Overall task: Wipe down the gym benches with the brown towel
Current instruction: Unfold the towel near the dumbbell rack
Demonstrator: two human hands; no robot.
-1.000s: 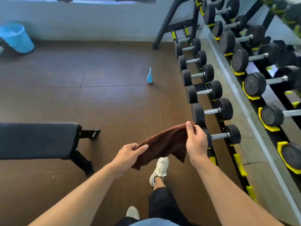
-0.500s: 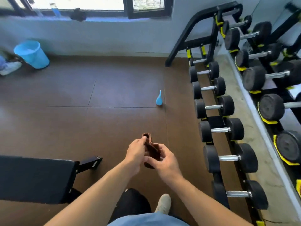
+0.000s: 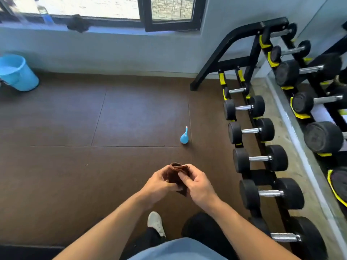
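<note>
The brown towel (image 3: 176,175) is folded into a small wad, held in front of me above the brown floor. My left hand (image 3: 159,184) grips its left side and underside. My right hand (image 3: 197,184) pinches its right side with thumb and fingers. Only a dark strip of the black bench (image 3: 28,252) shows at the bottom left edge of the view, well away from both hands.
A small blue spray bottle (image 3: 185,136) stands on the floor ahead. A black rack of dumbbells (image 3: 261,158) runs along the right, beside a mirror (image 3: 319,109). A blue bucket (image 3: 16,72) stands at the far left by the wall. My white shoe (image 3: 155,223) is below.
The towel went from stretched out between my hands to a small folded wad with both hands close together. The view tilted up, so the bench slid almost out of sight.
</note>
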